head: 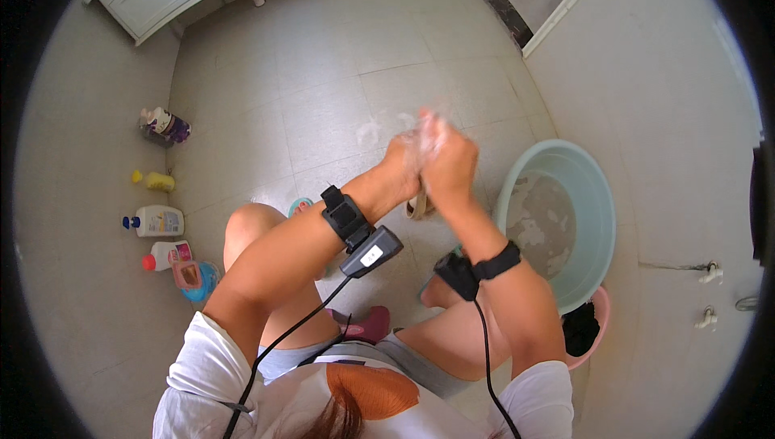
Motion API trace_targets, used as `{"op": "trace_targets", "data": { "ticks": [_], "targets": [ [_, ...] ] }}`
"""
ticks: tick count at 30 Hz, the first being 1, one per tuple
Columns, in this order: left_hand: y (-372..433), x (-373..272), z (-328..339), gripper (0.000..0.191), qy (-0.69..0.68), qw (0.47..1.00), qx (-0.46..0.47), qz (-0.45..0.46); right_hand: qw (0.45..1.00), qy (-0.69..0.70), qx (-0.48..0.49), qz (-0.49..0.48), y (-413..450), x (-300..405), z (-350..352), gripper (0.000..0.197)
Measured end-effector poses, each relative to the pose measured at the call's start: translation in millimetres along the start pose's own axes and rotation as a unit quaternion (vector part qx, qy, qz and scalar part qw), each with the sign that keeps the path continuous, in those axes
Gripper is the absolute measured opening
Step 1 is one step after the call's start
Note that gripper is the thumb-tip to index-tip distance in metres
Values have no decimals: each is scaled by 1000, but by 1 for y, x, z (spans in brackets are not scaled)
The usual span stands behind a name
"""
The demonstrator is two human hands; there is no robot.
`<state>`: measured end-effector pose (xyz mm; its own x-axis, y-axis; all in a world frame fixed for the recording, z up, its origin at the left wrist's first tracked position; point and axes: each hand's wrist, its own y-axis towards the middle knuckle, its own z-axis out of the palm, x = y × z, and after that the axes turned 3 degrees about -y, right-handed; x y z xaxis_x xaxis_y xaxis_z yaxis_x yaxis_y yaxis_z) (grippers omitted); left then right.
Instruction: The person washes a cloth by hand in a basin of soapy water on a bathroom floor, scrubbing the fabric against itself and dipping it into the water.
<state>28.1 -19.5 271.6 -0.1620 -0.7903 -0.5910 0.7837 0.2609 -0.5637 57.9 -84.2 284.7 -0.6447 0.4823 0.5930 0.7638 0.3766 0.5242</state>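
Note:
My left hand [402, 160] and my right hand [451, 160] are pressed together above the tiled floor, in front of my knees. White suds cover the fingers, which are blurred by motion. Whether anything lies between the palms is hidden. Just below the wrists a beige item [418, 206], perhaps part of a shoe, shows partly behind my hands; I cannot tell whether it touches them. Each forearm wears a black strap with a cabled device, the left device [371, 251] and the right device [458, 275].
On my right stands a pale green basin [596, 221] holding cloudy water, beside a pink basin [600, 324] with black cloth [580, 329]. Several bottles, including a white one with a blue cap [158, 221], line the left wall. Two taps [711, 272] protrude from the right wall.

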Motion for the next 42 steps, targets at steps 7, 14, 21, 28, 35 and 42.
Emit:
{"op": "trace_targets", "data": {
  "ticks": [7, 14, 21, 28, 35, 42],
  "targets": [
    [-8, 4, 10, 36, 6, 993, 54, -105, 997, -44, -3, 70, 20, -23, -5, 36],
    [10, 11, -3, 31, 14, 998, 52, -32, 998, -64, -5, -19, 7, -21, 3, 40],
    [-14, -2, 6, 31, 25, 999, -15, -31, 997, 45, 60, -33, -5, 5, -2, 30],
    [-29, -16, 20, 35, 62, 997, -21, -51, 999, 41, -22, 6, 4, 0, -8, 29],
    [-29, -23, 33, 34, 29, 986, 138, -85, 992, 40, -37, 115, 35, -49, -33, 40],
    [9, -19, 5, 25, 335, 816, 316, 348, 869, 378, 186, 258, 20, -61, -50, 71]
  ]
}}
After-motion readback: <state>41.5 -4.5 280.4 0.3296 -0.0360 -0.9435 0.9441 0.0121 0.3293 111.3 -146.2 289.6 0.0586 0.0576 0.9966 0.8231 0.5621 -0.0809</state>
